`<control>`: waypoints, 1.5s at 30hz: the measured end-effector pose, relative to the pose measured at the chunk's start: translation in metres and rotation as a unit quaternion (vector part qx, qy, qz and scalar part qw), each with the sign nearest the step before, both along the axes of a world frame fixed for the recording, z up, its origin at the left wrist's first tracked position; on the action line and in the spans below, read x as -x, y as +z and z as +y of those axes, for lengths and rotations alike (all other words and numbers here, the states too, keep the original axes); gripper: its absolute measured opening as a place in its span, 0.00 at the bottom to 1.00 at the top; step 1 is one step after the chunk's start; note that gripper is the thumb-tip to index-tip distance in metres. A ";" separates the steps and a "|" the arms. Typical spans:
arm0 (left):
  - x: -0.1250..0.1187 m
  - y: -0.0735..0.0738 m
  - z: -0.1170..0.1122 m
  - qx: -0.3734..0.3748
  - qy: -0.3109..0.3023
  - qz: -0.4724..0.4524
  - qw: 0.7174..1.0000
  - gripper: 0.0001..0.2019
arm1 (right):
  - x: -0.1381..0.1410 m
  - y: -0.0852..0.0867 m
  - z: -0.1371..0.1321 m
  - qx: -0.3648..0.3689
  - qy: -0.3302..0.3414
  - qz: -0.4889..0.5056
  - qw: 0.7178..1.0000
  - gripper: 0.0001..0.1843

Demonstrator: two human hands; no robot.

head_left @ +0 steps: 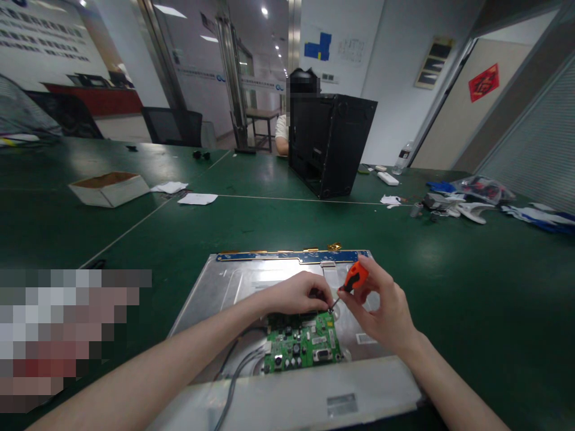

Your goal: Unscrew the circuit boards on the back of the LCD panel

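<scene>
A metal display panel lies on the green table, its back facing up. On it sits a green circuit board with cables at its left side. My right hand grips a screwdriver with an orange and black handle, tilted so its tip meets the board's upper right corner. The fingers of my left hand are pinched together beside that tip; whatever they hold is too small to make out. A blue strip board runs along the panel's far edge.
A black computer case stands farther back, with a person partly behind it. An open cardboard box and papers lie at the left. Gloves, a plastic bag and a bottle are at the right. Grey cables cross the panel's near edge.
</scene>
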State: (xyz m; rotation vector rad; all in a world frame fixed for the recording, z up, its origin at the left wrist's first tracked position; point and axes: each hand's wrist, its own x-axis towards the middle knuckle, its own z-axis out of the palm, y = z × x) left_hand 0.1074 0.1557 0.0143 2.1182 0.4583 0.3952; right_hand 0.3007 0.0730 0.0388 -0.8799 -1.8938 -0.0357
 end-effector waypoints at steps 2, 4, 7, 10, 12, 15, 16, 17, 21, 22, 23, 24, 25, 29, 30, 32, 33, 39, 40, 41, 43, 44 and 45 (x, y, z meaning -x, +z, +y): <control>0.000 0.001 0.000 -0.001 -0.001 -0.002 1.000 0.05 | 0.000 0.000 0.000 -0.005 -0.005 -0.002 1.000 0.36; 0.000 0.001 0.000 -0.001 -0.003 -0.005 1.000 0.06 | -0.001 0.001 -0.001 -0.004 -0.001 -0.005 1.000 0.36; -0.001 0.000 0.000 0.004 -0.002 -0.009 1.000 0.06 | -0.001 0.003 -0.002 0.011 0.019 -0.007 1.000 0.36; 0.000 -0.001 0.000 0.004 0.000 -0.008 1.000 0.05 | 0.000 0.005 -0.004 0.034 0.032 -0.004 0.999 0.37; 0.000 0.000 0.000 0.005 0.001 -0.006 1.000 0.06 | 0.000 0.005 -0.004 0.039 0.031 -0.001 0.999 0.37; 0.000 0.000 -0.001 0.011 0.006 -0.003 1.000 0.05 | 0.000 0.003 -0.004 0.021 0.006 -0.001 1.000 0.37; 0.000 0.001 -0.001 0.012 0.006 -0.002 1.000 0.05 | 0.000 0.002 -0.003 0.014 -0.006 -0.003 1.000 0.37; 0.000 0.001 -0.001 0.011 0.007 -0.002 1.000 0.05 | -0.001 0.001 -0.003 0.008 -0.017 -0.005 1.000 0.36; 0.000 -0.001 0.000 0.006 0.005 0.000 1.000 0.05 | -0.001 -0.001 -0.002 -0.002 -0.025 -0.008 1.000 0.35; 0.000 -0.001 0.000 0.006 0.003 0.000 1.000 0.05 | -0.001 0.000 -0.002 -0.001 -0.019 -0.007 1.000 0.35; 0.000 -0.001 0.000 0.006 0.002 -0.001 1.000 0.05 | -0.001 0.001 -0.002 0.003 -0.011 -0.005 1.000 0.35; 0.000 -0.002 0.000 0.008 0.000 -0.003 1.000 0.05 | -0.001 0.002 -0.002 0.008 -0.002 -0.003 1.000 0.35; 0.000 -0.002 0.000 0.012 0.000 -0.005 1.000 0.06 | 0.000 0.003 -0.003 0.014 0.008 0.000 1.000 0.36; -0.001 -0.001 0.000 0.020 0.001 -0.003 1.000 0.06 | 0.001 0.005 -0.004 0.037 0.038 0.006 0.999 0.38; -0.001 -0.001 0.000 0.019 0.002 0.000 1.000 0.05 | 0.001 0.005 -0.004 0.039 0.039 0.005 0.998 0.38; -0.001 -0.001 0.000 0.014 0.003 0.004 1.000 0.05 | 0.001 0.004 -0.005 0.032 0.032 0.003 0.999 0.37; -0.001 -0.001 0.000 0.011 0.003 0.006 1.000 0.05 | 0.001 0.004 -0.004 0.024 0.025 0.002 0.999 0.37; 0.000 -0.001 0.000 -0.002 0.001 0.008 1.000 0.04 | 0.001 0.005 -0.001 -0.024 -0.008 -0.024 0.999 0.36; -0.001 0.000 0.000 -0.003 0.001 0.006 1.000 0.04 | 0.001 0.005 -0.001 -0.025 -0.006 -0.027 0.999 0.36; -0.001 0.000 0.000 -0.003 0.001 0.004 1.000 0.05 | 0.001 0.006 -0.001 -0.024 -0.004 -0.026 0.999 0.36; -0.001 0.001 0.000 0.003 0.000 0.000 1.000 0.05 | 0.001 0.006 -0.002 -0.015 0.005 -0.021 1.000 0.36; -0.001 0.001 0.000 0.007 0.000 0.000 1.000 0.05 | 0.001 0.007 -0.002 -0.009 0.012 -0.017 1.000 0.36; -0.001 0.001 -0.001 0.010 0.000 0.001 1.000 0.06 | 0.001 0.007 -0.003 -0.001 0.019 -0.013 1.000 0.36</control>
